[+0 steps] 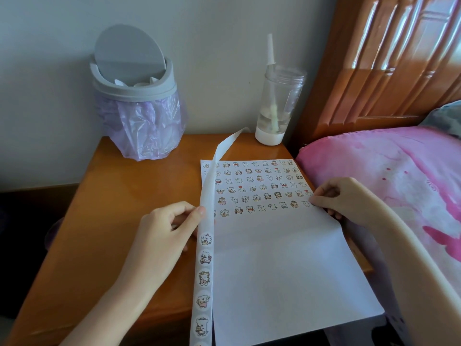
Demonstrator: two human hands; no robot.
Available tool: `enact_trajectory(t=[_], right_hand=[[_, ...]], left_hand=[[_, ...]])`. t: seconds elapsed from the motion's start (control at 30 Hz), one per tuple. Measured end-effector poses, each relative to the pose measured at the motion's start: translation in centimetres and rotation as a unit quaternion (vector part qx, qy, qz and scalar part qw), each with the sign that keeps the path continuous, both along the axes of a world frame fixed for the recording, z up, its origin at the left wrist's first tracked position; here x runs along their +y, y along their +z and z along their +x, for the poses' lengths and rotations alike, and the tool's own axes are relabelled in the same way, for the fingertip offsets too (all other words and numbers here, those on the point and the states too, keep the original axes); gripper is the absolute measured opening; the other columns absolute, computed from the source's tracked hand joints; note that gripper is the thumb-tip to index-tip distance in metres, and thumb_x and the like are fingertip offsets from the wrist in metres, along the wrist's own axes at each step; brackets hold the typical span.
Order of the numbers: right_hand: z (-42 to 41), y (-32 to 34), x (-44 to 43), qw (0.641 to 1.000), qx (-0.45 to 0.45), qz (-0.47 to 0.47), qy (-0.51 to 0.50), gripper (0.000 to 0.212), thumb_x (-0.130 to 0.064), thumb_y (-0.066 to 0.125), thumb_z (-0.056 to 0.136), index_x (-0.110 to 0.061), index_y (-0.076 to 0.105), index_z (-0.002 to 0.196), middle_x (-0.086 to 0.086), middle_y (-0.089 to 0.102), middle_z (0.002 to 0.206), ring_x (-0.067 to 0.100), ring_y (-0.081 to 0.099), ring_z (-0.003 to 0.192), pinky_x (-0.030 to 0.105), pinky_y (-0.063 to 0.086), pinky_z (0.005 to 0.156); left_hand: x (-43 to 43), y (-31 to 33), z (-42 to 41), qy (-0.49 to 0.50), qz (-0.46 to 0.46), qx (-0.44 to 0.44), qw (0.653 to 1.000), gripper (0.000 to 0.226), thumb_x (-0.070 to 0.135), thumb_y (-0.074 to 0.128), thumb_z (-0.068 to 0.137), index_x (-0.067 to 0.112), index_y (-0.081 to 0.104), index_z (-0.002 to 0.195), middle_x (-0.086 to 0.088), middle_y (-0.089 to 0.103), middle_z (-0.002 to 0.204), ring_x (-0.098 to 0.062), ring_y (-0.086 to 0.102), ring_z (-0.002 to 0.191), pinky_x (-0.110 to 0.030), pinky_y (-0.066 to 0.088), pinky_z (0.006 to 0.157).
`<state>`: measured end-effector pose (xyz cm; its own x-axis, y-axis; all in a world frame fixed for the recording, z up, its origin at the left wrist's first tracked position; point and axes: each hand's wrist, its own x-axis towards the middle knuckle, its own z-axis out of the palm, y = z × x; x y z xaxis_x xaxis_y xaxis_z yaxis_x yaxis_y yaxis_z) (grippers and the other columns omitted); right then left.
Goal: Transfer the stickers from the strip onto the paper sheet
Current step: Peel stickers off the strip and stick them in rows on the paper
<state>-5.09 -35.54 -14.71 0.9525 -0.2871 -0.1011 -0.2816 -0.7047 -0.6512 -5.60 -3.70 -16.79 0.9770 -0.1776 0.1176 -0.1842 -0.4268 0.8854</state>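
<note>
Thin white backing, the strip (206, 193) looks limp and very light. The left hand (162, 228) pinches it between thumb and curled fingers, and the remaining stickers (205, 258) sit just nearer the person than that grip. Each sticker probably lifts best by its rim, with the backing bent away. The paper sheet (274, 270) lies flat on the desk (124, 196) between the hands, flimsy and apt to slide. The right hand (334, 196) bunches its fingertips at the sheet's edge; whether they pinch a sticker cannot be told.
</note>
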Motion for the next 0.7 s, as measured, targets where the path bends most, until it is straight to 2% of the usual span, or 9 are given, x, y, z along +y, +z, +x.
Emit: enact_trajectory(t=[0.2,0.3,0.47,0.7], right_hand=[[-0.13,-0.2,0.22,1.0,-0.019,-0.024,-0.004,0.01,-0.013,0.072,0.082,-0.014,0.065,0.075,0.004,0.064,0.062,0.015,0.055,0.051,0.025,0.048,0.051],[-0.09,-0.09,0.33,0.999,-0.022,-0.031,-0.001,0.009,-0.014,0.071,0.082,-0.015,0.063,0.081,0.004,0.064,0.064,0.015,0.055,0.05,0.026,0.048,0.05],[0.04,-0.13,0.3,0.999,-0.029,-0.023,-0.007,0.019,-0.009,0.07,0.083,-0.017,0.055,0.092,0.003,0.063,0.06,0.016,0.057,0.05,0.028,0.047,0.05],[0.34,-0.26,0.31,0.999,-0.007,-0.037,-0.021,0.014,-0.005,0.06,0.089,-0.015,0.054,0.095,0.007,0.062,0.071,0.019,0.058,0.056,0.029,0.049,0.052]], left_hand=[[-0.02,0.05,-0.04,0.003,0.007,-0.002,1.0,0.02,0.032,0.056,0.091,0.028,0.069,0.076,0.013,0.071,0.07,-0.008,0.056,0.047,-0.018,0.044,0.047],[-0.14,0.17,-0.08,0.003,0.01,0.002,1.0,0.02,0.032,0.056,0.091,0.026,0.069,0.078,0.017,0.07,0.07,-0.002,0.058,0.048,-0.013,0.042,0.044],[-0.23,0.28,-0.18,0.003,0.02,-0.004,1.0,0.02,0.033,0.056,0.09,0.026,0.07,0.078,0.021,0.069,0.071,0.005,0.058,0.051,-0.01,0.042,0.047],[-0.24,0.34,-0.2,0.004,0.016,-0.002,1.0,0.02,0.033,0.056,0.091,0.026,0.07,0.078,0.02,0.07,0.071,0.003,0.058,0.05,-0.014,0.042,0.046]])
